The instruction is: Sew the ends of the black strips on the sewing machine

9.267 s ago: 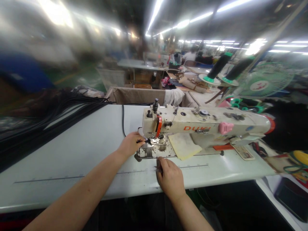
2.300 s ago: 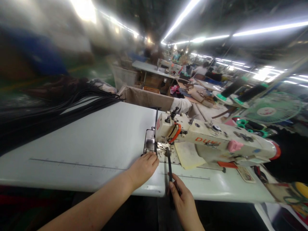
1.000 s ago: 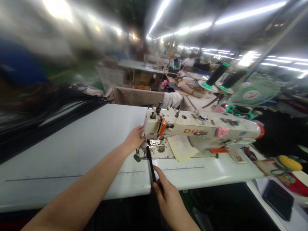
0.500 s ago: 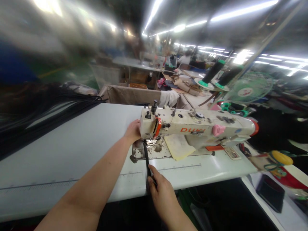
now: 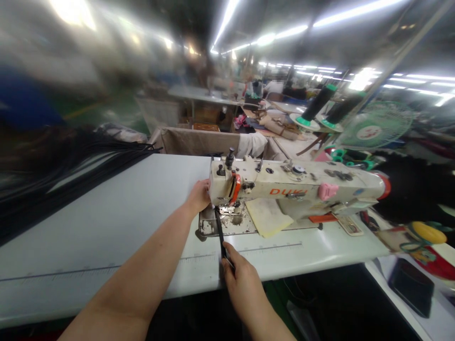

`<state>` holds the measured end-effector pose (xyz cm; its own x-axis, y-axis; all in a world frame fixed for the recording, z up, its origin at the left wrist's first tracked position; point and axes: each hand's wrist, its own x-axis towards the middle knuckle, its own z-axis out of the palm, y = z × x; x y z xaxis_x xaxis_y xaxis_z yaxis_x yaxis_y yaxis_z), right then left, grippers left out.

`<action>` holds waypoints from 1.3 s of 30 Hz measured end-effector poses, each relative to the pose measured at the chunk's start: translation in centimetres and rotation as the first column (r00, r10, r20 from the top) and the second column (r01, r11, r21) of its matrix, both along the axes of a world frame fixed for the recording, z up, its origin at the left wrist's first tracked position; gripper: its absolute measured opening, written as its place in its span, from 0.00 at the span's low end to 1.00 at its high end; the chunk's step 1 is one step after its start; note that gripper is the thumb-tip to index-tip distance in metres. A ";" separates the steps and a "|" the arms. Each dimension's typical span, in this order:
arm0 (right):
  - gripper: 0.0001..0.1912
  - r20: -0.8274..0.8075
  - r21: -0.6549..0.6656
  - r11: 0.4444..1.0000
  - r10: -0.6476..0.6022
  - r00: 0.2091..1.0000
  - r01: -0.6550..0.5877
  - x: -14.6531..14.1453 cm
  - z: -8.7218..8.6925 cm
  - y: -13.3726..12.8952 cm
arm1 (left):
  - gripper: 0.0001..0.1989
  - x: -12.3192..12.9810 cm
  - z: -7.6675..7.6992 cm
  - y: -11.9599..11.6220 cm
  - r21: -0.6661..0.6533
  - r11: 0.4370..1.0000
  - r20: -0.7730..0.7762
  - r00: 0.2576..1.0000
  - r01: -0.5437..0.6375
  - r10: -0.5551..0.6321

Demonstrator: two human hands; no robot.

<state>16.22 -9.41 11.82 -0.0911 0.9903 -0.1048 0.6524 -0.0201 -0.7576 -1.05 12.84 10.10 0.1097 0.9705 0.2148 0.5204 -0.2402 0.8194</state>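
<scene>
A narrow black strap [image 5: 220, 227] runs from under the needle area of a white sewing machine [image 5: 263, 182] toward the table's front edge. My right hand [image 5: 243, 277] pinches the strap's near part between thumb and fingers. A thin, shiny dark thing [image 5: 230, 261] shows at that hand; its kind is unclear. My left hand [image 5: 199, 196] reaches to the left side of the machine head, behind the needle, and its fingertips are hidden there. The worn metal bed plate [image 5: 208, 227] lies beneath the strap.
Many black straps [image 5: 88, 175] lie across the table's [image 5: 142, 203] left part. A yellowish cloth [image 5: 268, 218] rests on the machine bed. Thread cones [image 5: 320, 104] and a green fan [image 5: 377, 128] stand behind. A dark phone [image 5: 411, 286] lies at the right. A fabric-lined bin [image 5: 199, 141] is beyond.
The whole view has shifted slightly, so the machine and hands appear a little further right. Both hands keep nearly the same places at the machine and strap.
</scene>
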 end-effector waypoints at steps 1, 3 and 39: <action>0.24 -0.011 0.012 1.000 -0.004 1.000 0.004 0.0 -0.1 0.1 | 0.20 0.0 0.1 0.0 -0.005 1.000 0.011 1.000 -0.006 0.006; 0.24 -0.034 0.047 0.999 -0.008 0.999 0.009 0.1 -0.1 0.1 | 0.18 -0.1 0.3 -0.1 -0.018 1.000 0.032 0.999 -0.021 0.022; 0.23 -0.634 -0.291 0.936 -0.033 0.773 -0.198 -7.0 -0.5 6.2 | 0.20 -7.3 -1.0 -18.0 -0.269 0.910 0.674 0.613 -0.316 0.412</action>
<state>9.26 -3.23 11.37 -0.3299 0.8932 -0.3054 0.0515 -0.3060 -0.9506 -8.39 -5.20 9.08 -0.3946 0.9180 -0.0395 -0.1986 -0.0433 0.9791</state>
